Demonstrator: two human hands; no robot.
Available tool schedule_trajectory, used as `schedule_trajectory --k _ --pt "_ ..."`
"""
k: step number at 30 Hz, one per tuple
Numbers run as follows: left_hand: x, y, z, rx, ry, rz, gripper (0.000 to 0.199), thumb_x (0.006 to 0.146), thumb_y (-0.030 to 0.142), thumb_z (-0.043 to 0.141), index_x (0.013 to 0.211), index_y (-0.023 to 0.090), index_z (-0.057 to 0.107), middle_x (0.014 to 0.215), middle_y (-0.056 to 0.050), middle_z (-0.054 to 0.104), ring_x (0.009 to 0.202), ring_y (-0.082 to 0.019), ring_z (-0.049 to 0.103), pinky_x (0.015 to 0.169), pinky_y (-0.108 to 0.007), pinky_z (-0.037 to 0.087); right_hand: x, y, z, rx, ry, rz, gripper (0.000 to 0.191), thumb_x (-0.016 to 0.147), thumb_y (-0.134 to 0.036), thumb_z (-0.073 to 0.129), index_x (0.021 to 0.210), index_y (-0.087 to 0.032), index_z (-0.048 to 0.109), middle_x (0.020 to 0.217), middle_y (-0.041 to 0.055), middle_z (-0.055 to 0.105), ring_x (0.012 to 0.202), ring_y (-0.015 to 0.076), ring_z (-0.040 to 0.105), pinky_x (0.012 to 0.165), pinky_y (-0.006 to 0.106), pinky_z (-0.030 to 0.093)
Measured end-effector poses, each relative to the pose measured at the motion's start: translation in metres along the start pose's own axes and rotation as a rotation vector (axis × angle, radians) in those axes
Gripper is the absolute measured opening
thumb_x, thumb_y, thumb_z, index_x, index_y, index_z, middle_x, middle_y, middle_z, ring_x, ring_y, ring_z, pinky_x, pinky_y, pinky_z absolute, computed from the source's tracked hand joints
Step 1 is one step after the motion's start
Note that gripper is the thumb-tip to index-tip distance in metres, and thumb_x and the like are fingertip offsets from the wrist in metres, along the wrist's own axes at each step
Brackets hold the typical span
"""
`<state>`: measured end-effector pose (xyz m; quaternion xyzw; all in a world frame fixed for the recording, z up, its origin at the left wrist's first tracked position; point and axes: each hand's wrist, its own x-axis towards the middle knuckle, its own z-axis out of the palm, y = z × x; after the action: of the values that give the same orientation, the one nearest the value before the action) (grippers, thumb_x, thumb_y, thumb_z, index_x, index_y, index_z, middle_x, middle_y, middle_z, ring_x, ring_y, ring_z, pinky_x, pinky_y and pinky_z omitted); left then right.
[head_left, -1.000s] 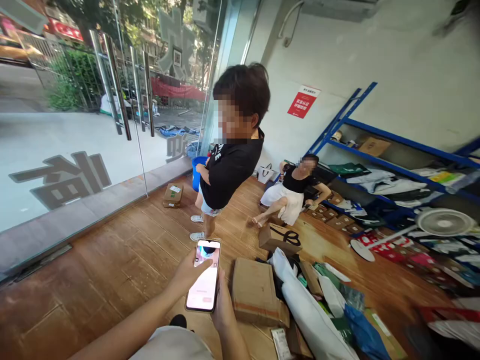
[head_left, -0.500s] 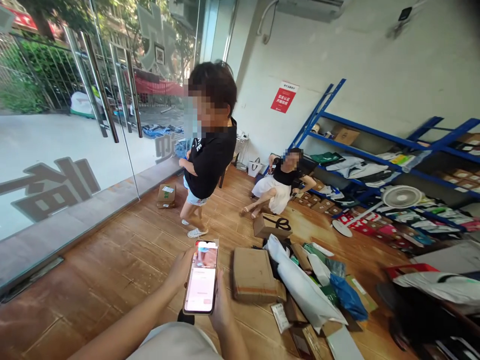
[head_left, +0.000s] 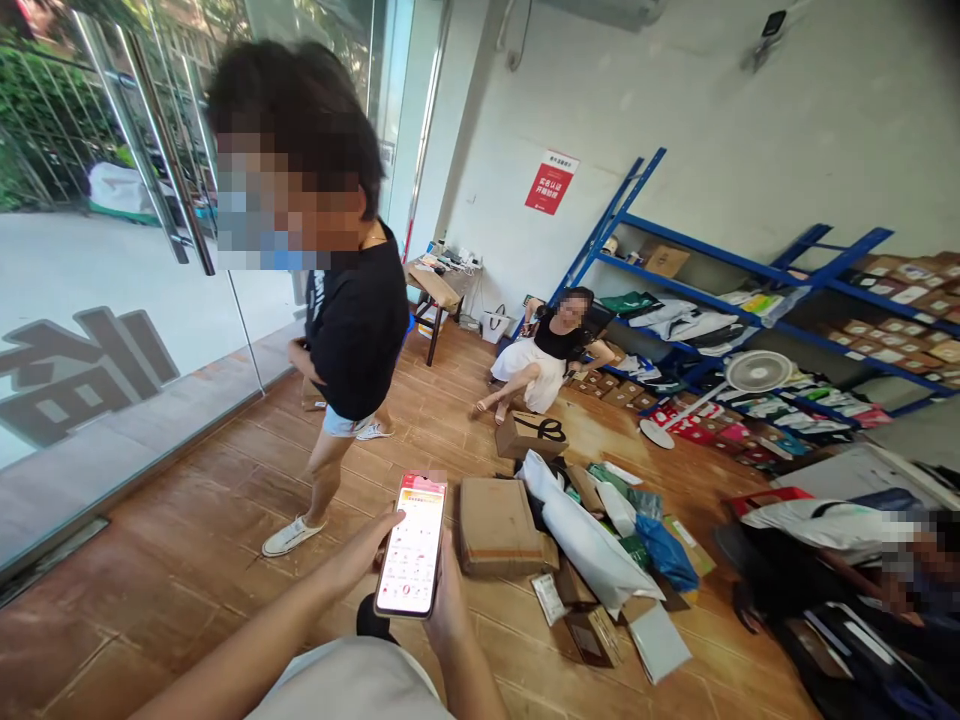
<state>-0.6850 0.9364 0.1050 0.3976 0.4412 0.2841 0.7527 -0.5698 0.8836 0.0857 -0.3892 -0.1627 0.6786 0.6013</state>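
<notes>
A smartphone [head_left: 411, 560] with a lit screen is held upright in front of my lap. On the screen is a white page with rows of small icons and a red and orange band at the top. My left hand [head_left: 381, 540] grips the phone's left edge, its thumb over the upper left of the screen. Closed along the right edge is my right hand [head_left: 448, 600], its fingers mostly hidden behind the phone. Just right of the phone lies a large cardboard box [head_left: 495, 525] on the floor.
A person in a black shirt [head_left: 352, 330] stands ahead on the left, by the glass door [head_left: 247, 330]. Another person [head_left: 551, 345] sits beside the blue shelving [head_left: 697, 250]. Parcels, a long white bag [head_left: 585, 535] and a fan [head_left: 757, 372] are right. Someone bends at far right.
The standing person has stepped nearer and to the left. The phone's screen has switched from a picture over a pale page to an icon page. My left thumb now lies over the screen.
</notes>
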Motion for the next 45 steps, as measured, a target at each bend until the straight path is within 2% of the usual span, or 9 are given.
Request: schedule_trajectory --k 4,8,13,18,21,26,34,39,45 --pt "-0.025 -0.011 -0.006 -0.251 -0.333 -0.082 0.083 0.070 0.029 0.058 0.145 0.032 0.022 0.118 -0.007 0.060 0.091 -0.024 0.062 0.074 -0.037 0.050 -0.003 -0.005 0.000 -0.080 0.087 -0.081 0.072 0.060 -0.077 0.067 0.105 -0.021 0.069 0.110 0.0074 0.074 0.101 0.0280 0.068 0.091 0.042 0.054" --pt "-0.037 -0.006 -0.006 -0.216 -0.369 -0.146 0.112 0.057 0.011 0.056 0.148 0.040 -0.002 0.125 -0.005 0.056 0.096 -0.023 0.060 0.072 -0.036 0.055 -0.007 -0.007 0.000 -0.191 0.084 -0.128 0.065 0.064 -0.077 0.063 0.102 -0.024 0.067 0.103 0.0051 0.076 0.094 0.0252 0.070 0.082 0.039 0.057" --pt "-0.038 0.000 -0.004 -0.128 -0.363 -0.199 0.125 0.054 0.009 0.063 0.147 0.036 -0.016 0.124 -0.006 0.054 0.092 -0.020 0.061 0.062 -0.026 0.055 -0.010 -0.008 -0.005 -0.188 0.003 -0.076 0.074 0.068 -0.078 0.058 0.110 -0.018 0.063 0.113 0.0097 0.072 0.103 0.0262 0.067 0.092 0.041 0.053" --pt "-0.030 0.000 0.001 -0.150 -0.313 -0.129 0.118 0.056 0.014 0.058 0.149 0.035 -0.011 0.114 -0.008 0.058 0.086 -0.026 0.064 0.051 -0.028 0.056 -0.004 -0.015 -0.010 -0.182 -0.059 -0.094 0.064 0.073 -0.070 0.061 0.114 -0.021 0.060 0.112 0.0074 0.072 0.100 0.0246 0.067 0.090 0.040 0.053" --pt "-0.020 0.000 0.005 -0.175 -0.240 -0.036 0.104 0.068 0.026 0.059 0.151 0.033 -0.003 0.124 -0.014 0.054 0.088 -0.030 0.064 0.043 -0.031 0.055 0.002 -0.024 -0.014 -0.214 -0.127 -0.114 0.049 0.072 -0.043 0.069 0.115 -0.024 0.057 0.109 0.0024 0.072 0.098 0.0206 0.066 0.085 0.033 0.053" --pt "-0.005 0.000 0.015 -0.135 -0.142 -0.027 0.097 0.075 0.033 0.056 0.150 0.029 -0.006 0.119 -0.017 0.058 0.077 -0.027 0.065 0.040 -0.028 0.053 0.013 -0.045 -0.023 -0.321 -0.223 -0.078 0.063 0.051 -0.013 0.058 0.113 -0.024 0.054 0.111 -0.0009 0.071 0.104 0.0198 0.063 0.088 0.029 0.050" --pt "0.003 -0.001 0.027 -0.170 -0.163 -0.001 0.106 0.054 0.017 0.055 0.150 0.025 0.012 0.122 -0.012 0.057 0.094 -0.029 0.061 0.049 -0.029 0.056 0.022 -0.059 -0.032 -0.457 -0.366 -0.109 0.070 0.053 -0.012 0.066 0.118 -0.025 0.043 0.113 0.0035 0.067 0.105 0.0226 0.063 0.089 0.035 0.051" --pt "0.004 -0.002 0.035 -0.136 -0.154 0.001 0.122 0.050 0.013 0.057 0.150 0.035 -0.008 0.127 -0.009 0.053 0.089 -0.024 0.059 0.055 -0.029 0.056 0.028 -0.057 -0.038 -0.429 -0.209 -0.066 0.053 0.063 -0.029 0.070 0.112 -0.023 0.051 0.105 0.0035 0.071 0.093 0.0198 0.065 0.083 0.033 0.052" --pt "0.012 -0.010 0.037 -0.063 -0.096 0.039 0.115 0.054 0.015 0.057 0.151 0.033 -0.004 0.127 -0.011 0.051 0.102 -0.030 0.056 0.057 -0.032 0.058 0.035 -0.065 -0.035 -0.316 -0.123 -0.005 0.040 0.067 -0.041 0.071 0.101 -0.022 0.065 0.096 0.0022 0.074 0.086 0.0206 0.066 0.077 0.032 0.052"
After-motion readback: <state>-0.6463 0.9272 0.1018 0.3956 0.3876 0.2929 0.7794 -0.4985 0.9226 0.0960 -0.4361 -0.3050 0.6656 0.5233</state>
